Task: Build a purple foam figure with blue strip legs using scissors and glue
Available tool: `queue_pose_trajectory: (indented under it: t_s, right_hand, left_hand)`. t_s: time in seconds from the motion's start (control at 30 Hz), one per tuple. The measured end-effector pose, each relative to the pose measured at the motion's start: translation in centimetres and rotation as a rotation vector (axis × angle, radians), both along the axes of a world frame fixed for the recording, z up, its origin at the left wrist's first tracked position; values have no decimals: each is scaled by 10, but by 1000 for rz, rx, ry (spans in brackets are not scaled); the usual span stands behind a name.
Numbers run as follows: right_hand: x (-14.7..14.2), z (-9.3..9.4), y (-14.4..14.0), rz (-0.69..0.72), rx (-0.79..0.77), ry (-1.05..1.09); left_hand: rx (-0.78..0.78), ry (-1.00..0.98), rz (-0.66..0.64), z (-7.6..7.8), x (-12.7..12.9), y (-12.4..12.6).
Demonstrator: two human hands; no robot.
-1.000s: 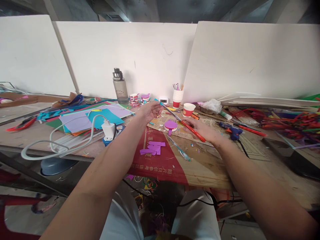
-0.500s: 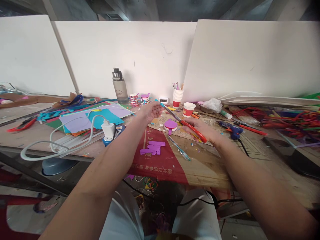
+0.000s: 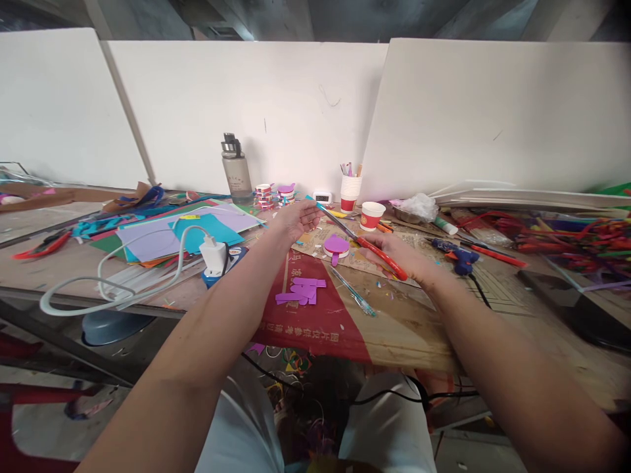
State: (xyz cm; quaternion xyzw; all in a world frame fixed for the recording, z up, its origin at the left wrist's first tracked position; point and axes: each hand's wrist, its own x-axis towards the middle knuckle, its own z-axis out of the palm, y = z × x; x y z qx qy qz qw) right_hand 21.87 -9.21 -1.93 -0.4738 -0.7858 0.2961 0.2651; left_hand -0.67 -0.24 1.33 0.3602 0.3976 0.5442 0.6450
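Observation:
My right hand (image 3: 399,248) is wrapped round the red handles of a pair of scissors (image 3: 380,257), whose blades point up and to the left. My left hand (image 3: 297,221) pinches a small blue paper strip (image 3: 319,206), and the blade tips reach that strip; most of it is hidden by the fingers. Below the blades sits a low round paper piece with a purple top (image 3: 336,245) and a purple tab hanging toward me. Several cut purple paper strips (image 3: 303,292) lie in a loose pile on the red part of the cardboard (image 3: 315,322). Nearby lies a clear pen (image 3: 353,293).
To the left are coloured paper sheets (image 3: 148,240), a white charger (image 3: 213,255) with its cable, and a water bottle (image 3: 235,171). A paper cup (image 3: 371,217) and stacked cups (image 3: 350,190) stand behind. A blue glue gun (image 3: 458,257) lies right.

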Motion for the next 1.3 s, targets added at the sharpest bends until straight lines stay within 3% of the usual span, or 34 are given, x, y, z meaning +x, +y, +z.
queue_pose_trajectory:
  t_s: [0.8,1.03,1.17,1.3]
  right_hand:
    - [-5,9,-3,-38,240,-138]
    - [-1,12,-1,-84,194,-196]
    - [1,15,-3,-140,215,-139]
    - [2,14,-2,-174,250,1]
  left_hand:
    - [16,14,-5,1,-1,-1]
    - [79,20,41,-3,-7,8]
    - [138,29,41,-5,-8,11]
    - [195,132,-74,-5,-7,8]
